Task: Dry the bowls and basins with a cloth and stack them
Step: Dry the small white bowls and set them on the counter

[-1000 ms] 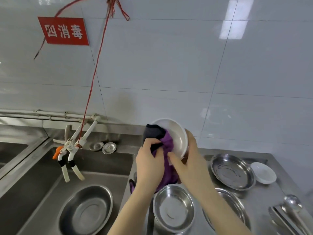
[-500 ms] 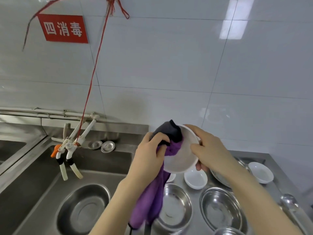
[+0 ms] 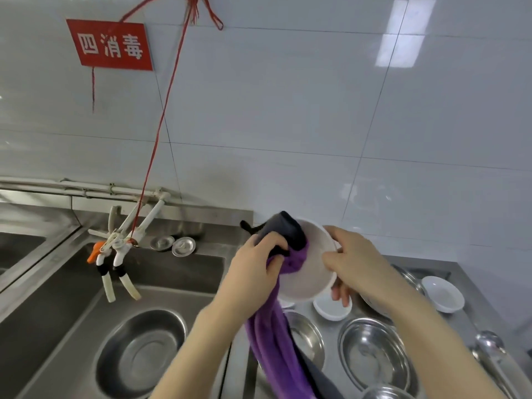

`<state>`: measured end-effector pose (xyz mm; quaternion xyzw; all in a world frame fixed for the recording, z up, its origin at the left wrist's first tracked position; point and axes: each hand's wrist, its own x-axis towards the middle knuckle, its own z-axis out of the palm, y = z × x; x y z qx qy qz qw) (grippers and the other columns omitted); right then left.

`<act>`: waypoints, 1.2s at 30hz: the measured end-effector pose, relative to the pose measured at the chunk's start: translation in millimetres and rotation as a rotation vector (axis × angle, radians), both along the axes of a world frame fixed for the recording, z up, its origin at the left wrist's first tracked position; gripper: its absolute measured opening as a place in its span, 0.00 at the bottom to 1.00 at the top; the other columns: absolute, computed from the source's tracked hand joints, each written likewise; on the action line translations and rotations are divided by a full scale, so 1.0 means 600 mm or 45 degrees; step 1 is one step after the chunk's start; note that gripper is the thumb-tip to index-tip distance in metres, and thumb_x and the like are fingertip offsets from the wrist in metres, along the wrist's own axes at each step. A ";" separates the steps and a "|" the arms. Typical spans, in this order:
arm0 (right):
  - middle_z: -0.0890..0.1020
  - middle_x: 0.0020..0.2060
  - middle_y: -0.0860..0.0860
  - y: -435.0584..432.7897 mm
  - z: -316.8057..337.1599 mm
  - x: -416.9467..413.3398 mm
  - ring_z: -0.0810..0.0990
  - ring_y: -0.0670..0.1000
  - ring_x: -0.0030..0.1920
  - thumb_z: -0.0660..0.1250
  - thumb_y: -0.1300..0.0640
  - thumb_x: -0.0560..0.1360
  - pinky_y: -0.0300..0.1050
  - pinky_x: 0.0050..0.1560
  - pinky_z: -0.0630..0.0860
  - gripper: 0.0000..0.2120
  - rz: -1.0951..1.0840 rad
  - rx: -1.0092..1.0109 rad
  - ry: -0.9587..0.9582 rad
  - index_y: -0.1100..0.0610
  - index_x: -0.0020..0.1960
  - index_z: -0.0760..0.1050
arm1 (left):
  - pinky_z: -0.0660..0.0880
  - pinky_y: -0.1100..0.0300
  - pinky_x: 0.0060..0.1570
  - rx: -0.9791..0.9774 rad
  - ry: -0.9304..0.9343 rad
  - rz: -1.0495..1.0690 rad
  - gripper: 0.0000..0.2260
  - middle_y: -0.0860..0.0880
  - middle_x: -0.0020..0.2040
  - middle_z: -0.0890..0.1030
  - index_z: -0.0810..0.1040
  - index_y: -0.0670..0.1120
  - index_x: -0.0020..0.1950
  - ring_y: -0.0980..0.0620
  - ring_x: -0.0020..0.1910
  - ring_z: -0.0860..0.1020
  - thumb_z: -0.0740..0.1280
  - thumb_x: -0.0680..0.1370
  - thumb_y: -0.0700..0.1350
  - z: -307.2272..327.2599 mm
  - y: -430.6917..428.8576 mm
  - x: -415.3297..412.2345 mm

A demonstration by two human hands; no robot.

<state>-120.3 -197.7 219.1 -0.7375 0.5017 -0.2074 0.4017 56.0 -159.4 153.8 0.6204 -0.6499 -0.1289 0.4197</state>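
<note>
My right hand (image 3: pixel 352 262) holds a white bowl (image 3: pixel 312 279) by its right rim, tilted with its inside facing me, above the counter. My left hand (image 3: pixel 257 262) grips a purple and dark grey cloth (image 3: pixel 277 347) and presses it against the bowl's upper left inside. The cloth's tail hangs down past my left forearm. Below on the steel counter lie a small white bowl (image 3: pixel 331 311), another white bowl (image 3: pixel 443 293) at the right, and two steel basins (image 3: pixel 309 339) (image 3: pixel 374 355). A steel basin (image 3: pixel 141 352) sits in the sink.
Two taps (image 3: pixel 119 254) tied with a red string (image 3: pixel 161 119) hang over the sink's back left. Two round steel lids (image 3: pixel 183 246) lie on the sink ledge. A steel ladle (image 3: pixel 489 348) lies at the counter's right edge. A tiled wall stands close behind.
The bowl turned from facing away to facing me and moved slightly right. My left hand rubbed the cloth over its upper inside, and the cloth's tail now hangs lower.
</note>
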 end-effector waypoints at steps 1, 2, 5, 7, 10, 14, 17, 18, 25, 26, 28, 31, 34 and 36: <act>0.80 0.26 0.58 -0.006 0.008 -0.007 0.78 0.59 0.22 0.54 0.70 0.71 0.43 0.21 0.72 0.22 0.071 0.060 0.084 0.48 0.52 0.76 | 0.71 0.63 0.50 0.088 -0.099 -0.108 0.09 0.57 0.49 0.74 0.77 0.55 0.52 0.56 0.47 0.74 0.66 0.77 0.41 0.004 -0.004 0.008; 0.79 0.25 0.58 -0.010 0.015 -0.011 0.77 0.59 0.22 0.54 0.70 0.70 0.41 0.20 0.71 0.22 0.124 0.107 0.145 0.51 0.53 0.77 | 0.72 0.60 0.50 0.168 -0.166 -0.186 0.09 0.57 0.48 0.74 0.76 0.55 0.51 0.55 0.47 0.74 0.66 0.76 0.41 0.008 -0.006 0.011; 0.80 0.25 0.55 -0.016 0.019 -0.013 0.77 0.53 0.21 0.57 0.63 0.74 0.40 0.22 0.71 0.21 0.087 0.086 0.130 0.44 0.59 0.77 | 0.72 0.60 0.50 0.110 -0.103 -0.136 0.12 0.54 0.49 0.73 0.74 0.57 0.52 0.54 0.47 0.74 0.65 0.76 0.40 0.004 -0.008 0.005; 0.78 0.21 0.51 -0.011 0.006 -0.009 0.74 0.49 0.19 0.63 0.53 0.77 0.39 0.23 0.71 0.17 -0.073 -0.010 -0.006 0.41 0.64 0.73 | 0.70 0.67 0.51 0.002 -0.002 -0.079 0.17 0.56 0.54 0.71 0.72 0.59 0.57 0.58 0.50 0.74 0.65 0.76 0.37 -0.004 0.000 -0.003; 0.81 0.29 0.49 0.005 -0.034 -0.001 0.74 0.47 0.21 0.67 0.41 0.76 0.38 0.26 0.72 0.20 -0.245 -0.138 -0.137 0.43 0.66 0.71 | 0.68 0.74 0.55 -0.052 0.132 0.004 0.23 0.58 0.59 0.72 0.72 0.61 0.63 0.61 0.55 0.74 0.63 0.77 0.35 -0.021 0.007 -0.007; 0.79 0.43 0.41 0.056 -0.096 0.045 0.80 0.44 0.36 0.65 0.49 0.79 0.31 0.33 0.74 0.28 -0.191 -0.171 -0.264 0.39 0.75 0.58 | 0.67 0.75 0.48 -0.019 0.516 0.344 0.20 0.54 0.57 0.77 0.75 0.61 0.59 0.64 0.52 0.74 0.62 0.77 0.36 -0.029 0.010 -0.025; 0.80 0.39 0.45 0.063 -0.101 0.057 0.79 0.42 0.35 0.57 0.59 0.81 0.30 0.30 0.72 0.26 -0.291 -0.169 -0.345 0.42 0.75 0.58 | 0.68 0.74 0.45 0.119 0.535 0.277 0.17 0.54 0.54 0.76 0.76 0.62 0.54 0.64 0.50 0.74 0.63 0.78 0.38 -0.039 0.017 -0.041; 0.81 0.37 0.49 0.057 -0.093 0.052 0.79 0.44 0.30 0.56 0.62 0.80 0.31 0.27 0.71 0.25 -0.274 -0.159 -0.299 0.43 0.74 0.60 | 0.68 0.74 0.45 0.167 0.496 0.223 0.17 0.54 0.53 0.76 0.78 0.61 0.53 0.63 0.50 0.74 0.64 0.77 0.38 -0.042 0.019 -0.040; 0.83 0.31 0.63 0.006 -0.013 -0.007 0.79 0.58 0.23 0.53 0.70 0.71 0.45 0.21 0.75 0.28 0.173 0.190 0.101 0.45 0.63 0.71 | 0.65 0.77 0.54 0.211 0.042 -0.209 0.19 0.58 0.54 0.72 0.80 0.63 0.52 0.61 0.53 0.74 0.65 0.76 0.37 -0.033 0.009 0.005; 0.83 0.33 0.65 0.004 -0.008 -0.010 0.79 0.58 0.23 0.53 0.70 0.71 0.43 0.21 0.74 0.28 0.227 0.238 0.144 0.46 0.62 0.73 | 0.67 0.74 0.54 0.241 -0.022 -0.292 0.19 0.59 0.54 0.72 0.81 0.61 0.53 0.61 0.53 0.74 0.65 0.76 0.37 -0.030 0.006 0.009; 0.83 0.36 0.63 0.003 -0.012 -0.010 0.79 0.55 0.23 0.54 0.69 0.71 0.42 0.21 0.74 0.28 0.196 0.221 0.158 0.46 0.61 0.75 | 0.69 0.70 0.54 0.235 -0.036 -0.322 0.18 0.58 0.52 0.74 0.81 0.61 0.54 0.61 0.52 0.75 0.66 0.76 0.37 -0.027 -0.001 0.015; 0.82 0.43 0.52 0.007 -0.038 0.003 0.79 0.47 0.22 0.55 0.67 0.73 0.41 0.24 0.75 0.27 -0.003 0.016 0.028 0.44 0.64 0.74 | 0.66 0.74 0.51 0.153 0.058 -0.118 0.18 0.60 0.50 0.76 0.80 0.61 0.55 0.62 0.51 0.75 0.64 0.77 0.37 -0.022 -0.007 0.012; 0.81 0.45 0.51 0.025 -0.061 0.023 0.81 0.55 0.26 0.54 0.66 0.77 0.44 0.25 0.76 0.22 -0.256 -0.062 -0.239 0.45 0.63 0.72 | 0.66 0.77 0.48 0.102 0.225 0.131 0.18 0.58 0.52 0.76 0.78 0.60 0.57 0.63 0.51 0.74 0.63 0.78 0.38 -0.021 0.007 -0.017; 0.81 0.45 0.48 0.037 -0.074 0.036 0.80 0.45 0.35 0.54 0.66 0.78 0.32 0.30 0.73 0.21 -0.402 -0.219 -0.324 0.46 0.63 0.72 | 0.67 0.76 0.45 0.026 0.412 0.287 0.17 0.57 0.52 0.75 0.77 0.60 0.57 0.65 0.50 0.73 0.62 0.78 0.38 -0.022 0.025 -0.045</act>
